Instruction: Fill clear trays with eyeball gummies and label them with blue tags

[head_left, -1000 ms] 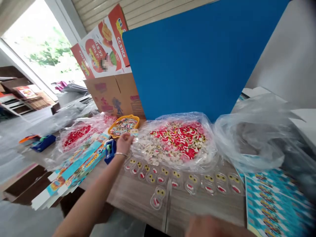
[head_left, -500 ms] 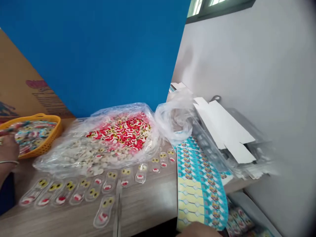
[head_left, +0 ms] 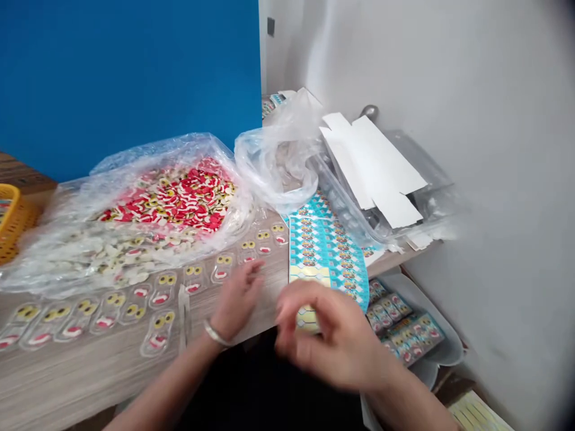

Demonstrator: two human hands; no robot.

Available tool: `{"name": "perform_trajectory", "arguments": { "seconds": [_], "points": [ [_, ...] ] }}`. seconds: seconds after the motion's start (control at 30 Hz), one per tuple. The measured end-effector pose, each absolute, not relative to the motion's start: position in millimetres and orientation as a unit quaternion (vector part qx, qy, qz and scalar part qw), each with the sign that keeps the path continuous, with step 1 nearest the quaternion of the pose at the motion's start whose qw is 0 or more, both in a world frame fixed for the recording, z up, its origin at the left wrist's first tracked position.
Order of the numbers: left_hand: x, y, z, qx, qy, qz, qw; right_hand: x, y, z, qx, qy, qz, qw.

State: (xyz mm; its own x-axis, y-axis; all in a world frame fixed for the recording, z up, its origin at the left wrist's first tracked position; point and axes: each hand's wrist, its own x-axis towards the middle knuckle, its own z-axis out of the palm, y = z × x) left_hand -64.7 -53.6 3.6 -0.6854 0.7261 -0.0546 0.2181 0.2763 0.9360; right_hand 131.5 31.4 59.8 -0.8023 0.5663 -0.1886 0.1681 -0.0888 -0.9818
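Head cam: the clear, long plastic shells (head_left: pixel 162 290) sit along the grey-brown wood-look table (head_left: pixel 90 374), and the ones I can make out have yellow eye candies plus a red-and-white mouth, so filling looks done there. No labels on those that I can see. The glossy blue sticker sheet (head_left: pixel 309 239) has plenty left, plus a bare-looking yellow patch. Loads of loose red, white and yellow pieces (head_left: pixel 179 203) remain too. Left hand (head_left: pixel 238 299) is loosely spread, seemingly empty; right hand (head_left: pixel 330 335) curls over the sheet's near end, too blurry to tell if it's pinching anything.
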Motion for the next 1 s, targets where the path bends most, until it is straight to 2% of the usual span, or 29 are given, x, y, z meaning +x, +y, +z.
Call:
{"name": "perform_trajectory", "arguments": {
  "seconds": [0.13, 0.27, 0.4, 0.57, 0.77, 1.0],
  "points": [
    [-29.4, -1.2, -25.9, 0.243, 0.755, 0.517, 0.323, 121.3, 100.8, 21.3, -0.379, -0.660, 0.591, 0.267],
    [-23.5, 22.3, -42.7, 0.161, 0.714, 0.561, 0.386, 129.6, 126.8, -39.1, -0.422, -0.611, 0.592, 0.315],
    [-17.1, 25.4, -45.2, 0.120, 0.685, 0.571, 0.436, 129.2, 113.9, -45.4, -0.411, -0.645, 0.568, 0.304],
    [-8.0, 15.7, -32.6, 0.104, 0.641, 0.585, 0.485, 110.0, 103.7, -28.8, -0.280, -0.814, 0.421, 0.285],
    [-6.0, 10.0, -30.8, 0.124, 0.633, 0.581, 0.497, 109.2, 106.6, -35.5, -0.227, -0.895, 0.316, 0.218],
    [-6.5, 10.2, -35.1, 0.154, 0.646, 0.563, 0.492, 108.1, 102.4, -33.0, -0.216, -0.919, 0.217, 0.247]
  ]
}}
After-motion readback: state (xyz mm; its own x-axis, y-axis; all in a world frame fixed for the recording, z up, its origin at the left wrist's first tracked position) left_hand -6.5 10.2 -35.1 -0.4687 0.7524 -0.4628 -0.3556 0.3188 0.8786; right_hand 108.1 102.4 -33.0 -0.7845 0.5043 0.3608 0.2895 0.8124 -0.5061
